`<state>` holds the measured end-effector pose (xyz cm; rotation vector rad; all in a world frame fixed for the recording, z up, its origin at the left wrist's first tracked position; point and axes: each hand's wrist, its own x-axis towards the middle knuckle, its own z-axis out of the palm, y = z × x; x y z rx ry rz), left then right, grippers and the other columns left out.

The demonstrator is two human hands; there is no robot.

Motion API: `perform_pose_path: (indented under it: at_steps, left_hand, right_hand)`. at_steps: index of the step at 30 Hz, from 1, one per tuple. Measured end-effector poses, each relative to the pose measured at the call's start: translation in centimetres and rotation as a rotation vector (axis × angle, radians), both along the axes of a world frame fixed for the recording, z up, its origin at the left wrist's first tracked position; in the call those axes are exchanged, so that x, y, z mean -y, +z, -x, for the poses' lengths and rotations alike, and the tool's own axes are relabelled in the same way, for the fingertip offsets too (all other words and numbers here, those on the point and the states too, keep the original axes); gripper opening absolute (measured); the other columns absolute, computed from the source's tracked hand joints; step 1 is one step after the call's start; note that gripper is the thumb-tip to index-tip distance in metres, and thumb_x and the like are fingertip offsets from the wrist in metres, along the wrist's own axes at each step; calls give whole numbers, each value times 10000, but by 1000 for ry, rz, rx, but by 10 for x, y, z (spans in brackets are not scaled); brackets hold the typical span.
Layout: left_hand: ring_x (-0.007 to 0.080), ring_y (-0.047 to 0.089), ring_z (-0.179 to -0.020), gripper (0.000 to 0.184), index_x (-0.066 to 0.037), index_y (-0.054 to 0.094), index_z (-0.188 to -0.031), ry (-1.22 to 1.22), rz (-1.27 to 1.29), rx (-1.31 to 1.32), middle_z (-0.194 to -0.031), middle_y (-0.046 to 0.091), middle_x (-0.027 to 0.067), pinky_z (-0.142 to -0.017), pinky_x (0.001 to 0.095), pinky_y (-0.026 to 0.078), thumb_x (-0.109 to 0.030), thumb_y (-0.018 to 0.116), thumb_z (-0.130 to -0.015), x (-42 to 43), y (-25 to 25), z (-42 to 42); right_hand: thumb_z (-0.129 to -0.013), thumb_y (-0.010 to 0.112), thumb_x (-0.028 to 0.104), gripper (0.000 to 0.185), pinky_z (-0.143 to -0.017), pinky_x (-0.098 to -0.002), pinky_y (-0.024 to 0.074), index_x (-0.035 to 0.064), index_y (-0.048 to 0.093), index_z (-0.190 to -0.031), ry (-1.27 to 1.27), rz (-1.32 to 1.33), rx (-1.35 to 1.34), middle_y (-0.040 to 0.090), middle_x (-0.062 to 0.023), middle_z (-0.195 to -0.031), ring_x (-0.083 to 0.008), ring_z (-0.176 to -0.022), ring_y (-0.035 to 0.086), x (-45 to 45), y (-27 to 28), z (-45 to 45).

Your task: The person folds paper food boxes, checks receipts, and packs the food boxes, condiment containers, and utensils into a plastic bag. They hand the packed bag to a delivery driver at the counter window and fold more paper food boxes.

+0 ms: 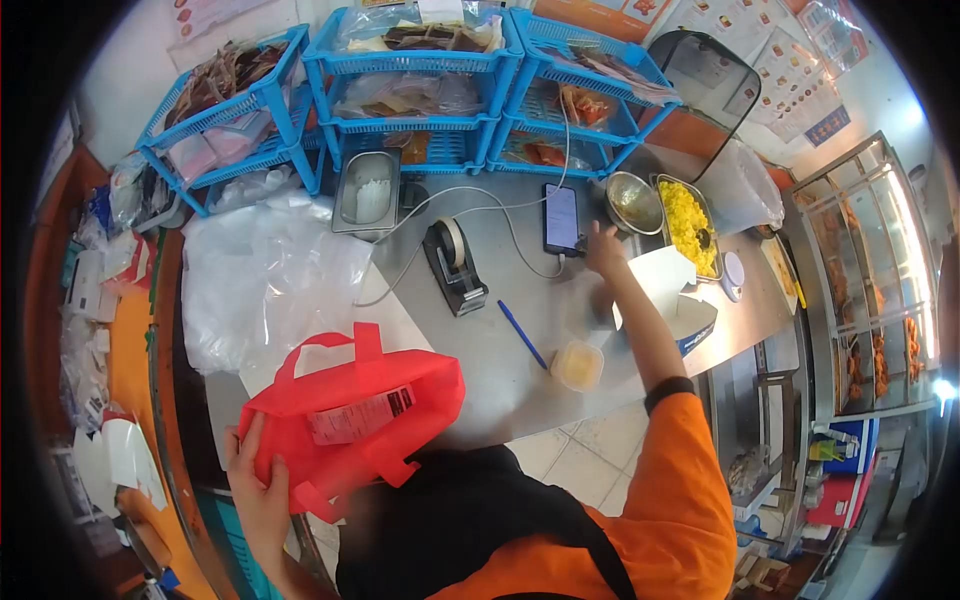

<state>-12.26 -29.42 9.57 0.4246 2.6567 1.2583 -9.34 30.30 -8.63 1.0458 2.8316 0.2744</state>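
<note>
Red bag [355,452]: located at the near left of the worktop [495,385], mouth open, long axis running roughly left to right. The left hand [257,483] grips its left side — the nearer hand to the bag. The printed slip [362,416] lies within the bag's outline.

Beyond the bag's right end: clear container [577,366], blue pen [522,333], then tape dispenser [463,290]. The right hand [606,250] is well apart from the bag, to its far right — fingers partly extended, open, beside the phone [561,215] and metal bowl [635,203]; fingertip contact cannot be confirmed. Blue racks [415,63] stand at the rear.
</note>
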Motion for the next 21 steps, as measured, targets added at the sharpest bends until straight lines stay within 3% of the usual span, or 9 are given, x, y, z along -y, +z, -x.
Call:
perform_pose_path:
  at_steps: [4, 7, 10, 13, 14, 15, 17, 19, 21]
  left_hand:
    - [332, 493, -1085, 594, 27, 483, -1345, 37, 46, 3, -1130, 447, 169, -985, 326, 376, 74, 511, -754, 1, 3, -3]
    - [392, 479, -1138, 621, 0, 433, -1396, 35, 300, -178, -1200, 445, 200, -1023, 362, 368, 43, 529, -784, 4, 0, -6]
    - [422, 471, -1180, 660, -17, 401, -1420, -48, 333, -169, -1278, 427, 227, -1022, 406, 386, 31, 552, -779, -1, 9, -1]
    - [413, 495, -1159, 687, -34, 403, -1422, -61, 286, -128, -1295, 434, 209, -966, 402, 432, 48, 559, -757, -11, 18, 10]
    - [413, 495, -1159, 687, -34, 403, -1422, -52, 295, -125, -1295, 434, 209, -966, 402, 432, 48, 559, -757, -13, 21, 14]
    - [414, 507, -1144, 702, -43, 403, -1423, -32, 293, -91, -1297, 442, 204, -943, 401, 448, 58, 559, -746, -16, 24, 17]
    - [415, 519, -1129, 718, -53, 402, -1425, -17, 283, -51, -1300, 449, 199, -920, 400, 463, 68, 559, -735, -23, 28, 20]
    - [403, 514, -1164, 729, -36, 401, -1427, -21, 243, -54, -1292, 473, 230, -1026, 394, 391, 72, 527, -717, -30, 33, 21]
    - [409, 516, -1166, 738, -55, 392, -1434, -57, 242, -96, -1316, 462, 225, -986, 407, 421, 78, 533, -722, -25, 26, 22]
  right_hand:
    - [-867, 577, 105, 396, -798, -448, 556, -7, 413, -1210, -92, -49, 48, 618, -254, -1066, -395, -926, 668, -12, -35, 10]
    - [-868, 548, 57, 312, -781, -487, 544, -13, 434, -1150, -167, 152, -302, 629, -296, -1015, -441, -919, 651, -20, -36, 2]
    - [-775, 568, -39, 233, -703, -475, 507, 14, 513, -995, 118, 227, -736, 649, -257, -828, -467, -837, 626, 59, 61, -1]
    - [-763, 716, 51, 272, -685, -295, 521, 42, 518, -950, 363, 1297, -1165, 638, -161, -1094, -194, -905, 657, 203, 174, -9]
    - [-779, 733, 40, 263, -750, -318, 537, 50, 525, -941, 678, 1799, -1282, 639, -174, -1087, -222, -944, 657, 256, 193, -6]
    - [-788, 729, 39, 264, -822, -352, 532, 46, 534, -966, 1028, 1941, -1114, 633, -193, -1092, -257, -981, 660, 288, 189, 3]
    - [-776, 664, -3, 317, -855, -377, 532, 0, 549, -1072, 1329, 1291, -781, 582, -268, -1139, -359, -945, 658, 346, 186, 22]
    - [-759, 639, -36, 339, -826, -371, 540, 11, 561, -1086, 1046, 980, -464, 588, -227, -1142, -377, -894, 650, 377, 166, 41]
    - [-758, 660, -20, 390, -823, -382, 535, 38, 558, -1130, 984, 988, -443, 584, -201, -1186, -364, -951, 638, 373, 177, 31]
